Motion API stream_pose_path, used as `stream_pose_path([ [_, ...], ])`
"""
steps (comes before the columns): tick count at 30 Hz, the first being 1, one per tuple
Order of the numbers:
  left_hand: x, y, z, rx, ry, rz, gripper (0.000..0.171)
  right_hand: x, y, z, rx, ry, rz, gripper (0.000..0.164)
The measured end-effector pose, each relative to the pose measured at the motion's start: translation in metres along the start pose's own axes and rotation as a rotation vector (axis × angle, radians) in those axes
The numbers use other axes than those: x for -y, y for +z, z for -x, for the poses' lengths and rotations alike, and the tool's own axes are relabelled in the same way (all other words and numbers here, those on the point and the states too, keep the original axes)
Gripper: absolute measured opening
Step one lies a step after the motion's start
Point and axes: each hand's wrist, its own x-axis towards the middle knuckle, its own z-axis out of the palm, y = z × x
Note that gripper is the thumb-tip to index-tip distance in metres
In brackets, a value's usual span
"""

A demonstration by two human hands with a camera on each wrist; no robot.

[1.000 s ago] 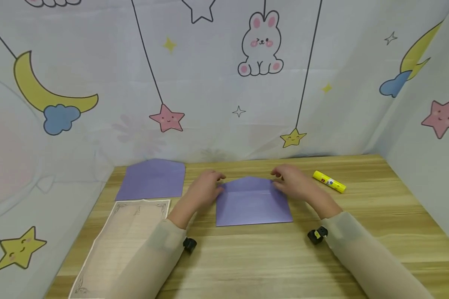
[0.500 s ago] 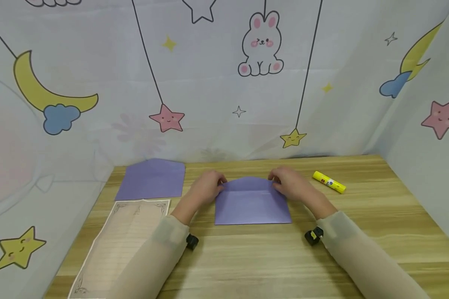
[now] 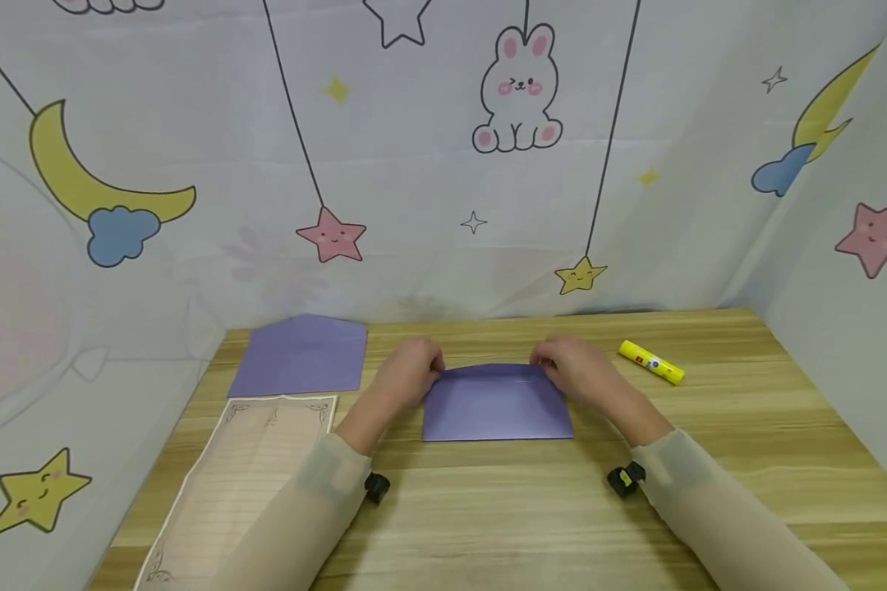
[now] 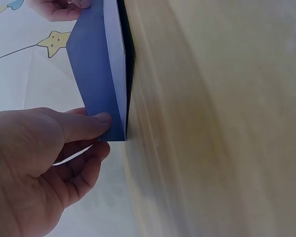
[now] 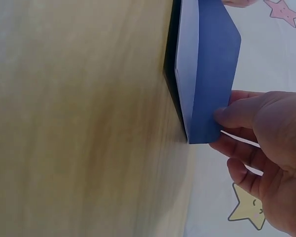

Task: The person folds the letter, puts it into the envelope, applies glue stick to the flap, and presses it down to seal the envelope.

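Note:
A purple envelope (image 3: 498, 409) lies in the middle of the table with its flap raised along the far edge. My left hand (image 3: 411, 371) pinches the flap's left end; in the left wrist view the thumb (image 4: 103, 118) presses on the flap (image 4: 91, 64) with fingers behind it. At the other end my right hand (image 3: 575, 369) pinches the flap the same way, its thumb (image 5: 222, 116) on the inner face in the right wrist view. The flap stands up at an angle from the envelope body, creased along its fold.
A second purple envelope (image 3: 301, 359) lies at the back left. In front of it is a lined sheet of paper (image 3: 251, 484) with an ornate border, partly under the left sleeve (image 3: 303, 509). A yellow glue stick (image 3: 651, 362) lies at the back right, before the printed curtain (image 3: 414, 164).
Both hands have closed on the flap's ends and tilted it up toward me, so it looks narrower in the head view. The envelope has shifted very slightly away and left.

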Motion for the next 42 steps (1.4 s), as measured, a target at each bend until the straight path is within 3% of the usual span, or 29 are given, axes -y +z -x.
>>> stream_pose_path([
  [7,0.000,-0.002,0.006,0.029,0.083,-0.032,0.016,0.004,-0.002,0.008,-0.008,-0.048,0.039,0.014],
  [12,-0.004,-0.002,0.012,0.089,0.088,-0.056,0.019,0.005,-0.001,0.013,0.005,-0.085,0.061,0.015],
  [24,-0.008,-0.002,0.020,0.122,0.135,-0.066,0.018,0.008,0.002,0.020,0.062,-0.106,0.063,0.014],
  [31,-0.013,-0.002,0.024,0.120,0.207,-0.091,0.004,0.013,0.003,0.019,0.085,-0.153,0.082,0.020],
  [42,-0.013,0.000,0.028,0.100,0.221,-0.094,0.012,0.040,0.014,0.005,0.132,-0.261,0.085,0.027],
])
